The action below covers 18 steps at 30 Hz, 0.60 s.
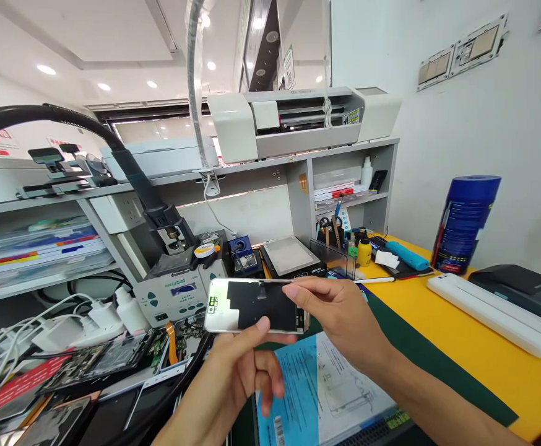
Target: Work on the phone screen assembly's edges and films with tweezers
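A phone screen assembly (252, 305), its back turned towards me, is held in the air at the middle of the view. Its left end is bright silver and a black sheet covers much of the rest. My left hand (247, 365) supports it from below, the thumb pressed on its lower edge and some fingers curled loosely underneath. My right hand (335, 310) pinches its upper right part between thumb and fingers. Whether the right fingertips also grip a small piece there is hidden. Below both hands lies a blue and white printed sheet (293, 387).
A grey soldering station (173, 294) and phone parts (98, 365) crowd the left. Behind stand a shelf (301, 186) and a white cutting machine (298, 124). On the yellow tabletop (437, 316) are a blue can (465, 223), a yellow bottle (364, 253) and a long white device (493, 314).
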{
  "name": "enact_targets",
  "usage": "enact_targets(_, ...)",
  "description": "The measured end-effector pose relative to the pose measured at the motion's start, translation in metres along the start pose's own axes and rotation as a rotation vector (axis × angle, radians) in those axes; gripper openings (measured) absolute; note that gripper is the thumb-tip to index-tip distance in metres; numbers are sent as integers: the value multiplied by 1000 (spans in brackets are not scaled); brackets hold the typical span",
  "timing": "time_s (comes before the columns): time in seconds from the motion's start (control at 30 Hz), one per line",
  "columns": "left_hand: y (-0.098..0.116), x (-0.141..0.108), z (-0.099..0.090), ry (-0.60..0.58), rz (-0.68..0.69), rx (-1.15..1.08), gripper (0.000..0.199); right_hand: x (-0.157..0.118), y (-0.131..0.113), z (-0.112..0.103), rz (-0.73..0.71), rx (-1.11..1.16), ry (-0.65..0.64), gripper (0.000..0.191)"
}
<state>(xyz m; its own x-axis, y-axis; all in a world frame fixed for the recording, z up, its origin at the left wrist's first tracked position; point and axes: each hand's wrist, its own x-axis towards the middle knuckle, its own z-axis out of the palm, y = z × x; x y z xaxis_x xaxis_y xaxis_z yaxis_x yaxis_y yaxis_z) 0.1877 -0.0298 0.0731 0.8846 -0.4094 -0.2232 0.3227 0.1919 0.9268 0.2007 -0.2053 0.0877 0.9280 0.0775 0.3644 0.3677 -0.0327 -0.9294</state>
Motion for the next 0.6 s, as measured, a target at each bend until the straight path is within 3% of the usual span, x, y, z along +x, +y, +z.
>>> enact_targets(0.17,13,-5,-12,-82,-57,150,54,4,2,-9,-20,-99,90,30)
enact_targets(0.3,21,-16,-17,-140,6,343,41,4,1,-12,-61,-153,124,25)
enact_targets(0.6,27,-16,-30,102,229,186,34,-3,-1,-9,-164,-233,50,19)
